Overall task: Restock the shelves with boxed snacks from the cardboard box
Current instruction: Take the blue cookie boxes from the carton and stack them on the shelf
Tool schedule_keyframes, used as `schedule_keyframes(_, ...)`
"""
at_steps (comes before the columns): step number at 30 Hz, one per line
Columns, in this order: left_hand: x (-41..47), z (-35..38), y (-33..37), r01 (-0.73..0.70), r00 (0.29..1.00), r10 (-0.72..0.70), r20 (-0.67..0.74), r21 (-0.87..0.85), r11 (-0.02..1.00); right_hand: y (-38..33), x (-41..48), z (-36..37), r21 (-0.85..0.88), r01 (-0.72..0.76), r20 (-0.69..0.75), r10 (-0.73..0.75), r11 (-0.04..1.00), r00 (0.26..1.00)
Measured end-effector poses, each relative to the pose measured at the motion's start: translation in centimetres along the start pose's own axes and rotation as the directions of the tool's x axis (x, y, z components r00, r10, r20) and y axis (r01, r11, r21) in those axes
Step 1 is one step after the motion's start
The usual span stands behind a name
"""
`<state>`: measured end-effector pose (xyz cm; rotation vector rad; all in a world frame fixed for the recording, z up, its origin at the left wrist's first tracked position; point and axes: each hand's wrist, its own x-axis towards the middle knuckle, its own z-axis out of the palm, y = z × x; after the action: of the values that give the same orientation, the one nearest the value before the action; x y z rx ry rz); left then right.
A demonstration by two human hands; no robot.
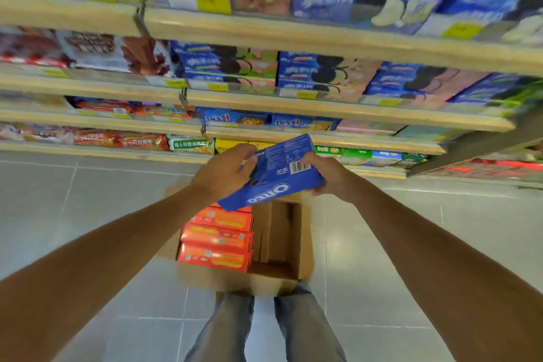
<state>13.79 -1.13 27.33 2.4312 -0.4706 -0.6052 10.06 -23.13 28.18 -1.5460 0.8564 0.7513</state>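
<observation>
1. Both hands are on one blue Oreo box [273, 176], held in the air above the cardboard box [282, 232] and in front of the lower shelves [323, 106].
2. Left hand [223, 173] grips the box's left end, fingers curled over the top edge.
3. Right hand [326, 176] grips the right end: thumb on top next to the barcode [299, 167], rest of the fingers tucked under.
4. Box is tilted w/ the printed back panel facing up. The OREO logo runs along the near side, upside down from this angle.
5. The cardboard box sits open on the grey tile floor [88, 214], right in front of the person's legs [229, 329].
6. Inside it, on the left side, orange boxes [217, 238] are stacked in a row. They look like snacks, but the print is too blurry to read.
7. The upper shelves hold more blue boxes [232, 63], similar look to the one in hand, w/ yellow price tags [217, 87] on the shelf edges.
8. The bottom rows have flatter packs in red, green and yellow. Pretty smeared tbh, can't make out much.
</observation>
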Motion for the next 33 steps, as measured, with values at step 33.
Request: schedule_keyframes(33,-13.5,-48.0,35.0,-0.413,0.841,0.528,-0.118,0.491,0.767,-32.0,-44.6,-7.6,-0.137,0.862,-0.075,-0.873,0.488,0.482)
